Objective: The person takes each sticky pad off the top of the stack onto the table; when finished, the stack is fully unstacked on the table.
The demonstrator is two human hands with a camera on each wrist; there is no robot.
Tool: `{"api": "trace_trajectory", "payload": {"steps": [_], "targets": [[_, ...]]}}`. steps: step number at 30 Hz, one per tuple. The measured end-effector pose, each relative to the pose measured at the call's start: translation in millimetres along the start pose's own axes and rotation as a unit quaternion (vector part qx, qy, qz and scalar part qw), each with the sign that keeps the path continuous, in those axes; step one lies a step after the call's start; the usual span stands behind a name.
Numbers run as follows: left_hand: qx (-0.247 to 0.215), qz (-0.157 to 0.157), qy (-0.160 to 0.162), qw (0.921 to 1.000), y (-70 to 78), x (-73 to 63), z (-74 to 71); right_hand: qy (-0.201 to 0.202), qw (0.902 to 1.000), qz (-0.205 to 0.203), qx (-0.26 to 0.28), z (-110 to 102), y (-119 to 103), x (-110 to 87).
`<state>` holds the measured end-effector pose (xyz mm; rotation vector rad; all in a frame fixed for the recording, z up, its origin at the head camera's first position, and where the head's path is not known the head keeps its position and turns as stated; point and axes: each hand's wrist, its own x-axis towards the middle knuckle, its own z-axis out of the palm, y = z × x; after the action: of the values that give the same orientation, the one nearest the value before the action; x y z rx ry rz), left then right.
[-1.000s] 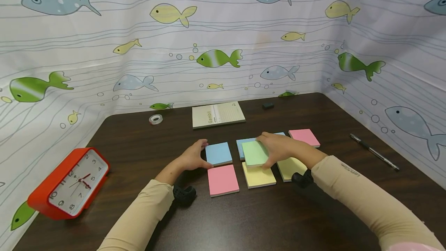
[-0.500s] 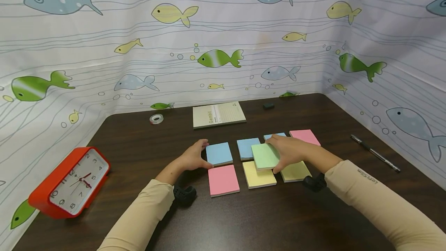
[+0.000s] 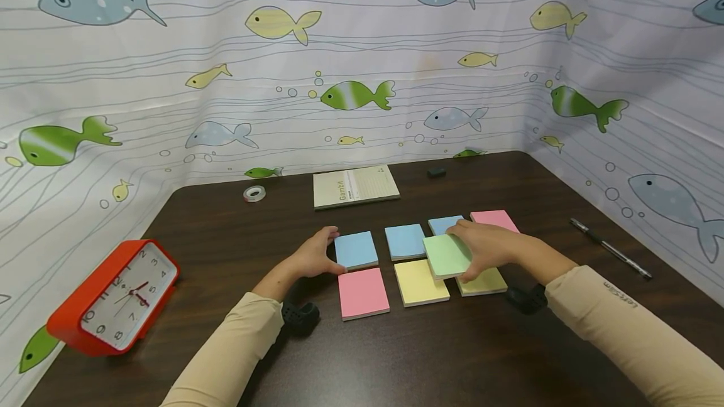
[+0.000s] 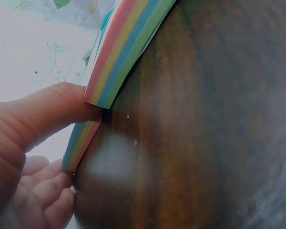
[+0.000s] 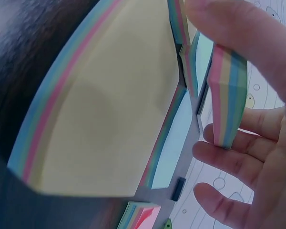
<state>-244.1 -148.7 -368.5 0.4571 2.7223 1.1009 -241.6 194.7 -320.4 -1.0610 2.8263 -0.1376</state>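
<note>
My left hand holds a blue-topped sticky note pad on the table, thumb at its near left corner and fingers at the far one. Just in front lies a pink-topped pad. In my right hand a green-topped sticky note pad is gripped between thumb and fingers, raised over two yellow-topped pads, a left one and a right one that it partly hides. Its striped side shows in the right wrist view. Behind are two blue-topped pads and another pink-topped one.
A red alarm clock stands at the left. Toward the back lie a roll of tape, a notebook and a small black block. A pen lies at the right, and a fish-print curtain surrounds the table.
My right hand has carried the green-topped pad to the right, uncovering the left yellow-topped pad and the nearer blue-topped one behind. The left hand has stayed in place.
</note>
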Motion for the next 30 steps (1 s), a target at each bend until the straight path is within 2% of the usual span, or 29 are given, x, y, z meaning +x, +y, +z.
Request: {"api": "trace_trajectory", "payload": {"steps": [7, 16, 24, 30], "targets": [[-0.005, 0.004, 0.002, 1.0, -0.3, -0.2, -0.4, -0.006, 0.9997, 0.015, 0.019, -0.7, 10.5, -9.6], [-0.004, 0.003, 0.001, 1.0, -0.3, -0.3, 0.0, 0.009, 0.9979, 0.032, 0.056, -3.5, 23.5, -26.6], [0.004, -0.001, 0.005, 1.0, -0.6, -0.5, 0.2, 0.025, 0.9977, 0.031, 0.055, -5.1, 34.8, -43.3], [-0.001, -0.005, 0.004, 1.0, -0.9, -0.9, 0.0, 0.026, 0.9966, 0.054, 0.056, -3.3, 45.5, -56.6]]}}
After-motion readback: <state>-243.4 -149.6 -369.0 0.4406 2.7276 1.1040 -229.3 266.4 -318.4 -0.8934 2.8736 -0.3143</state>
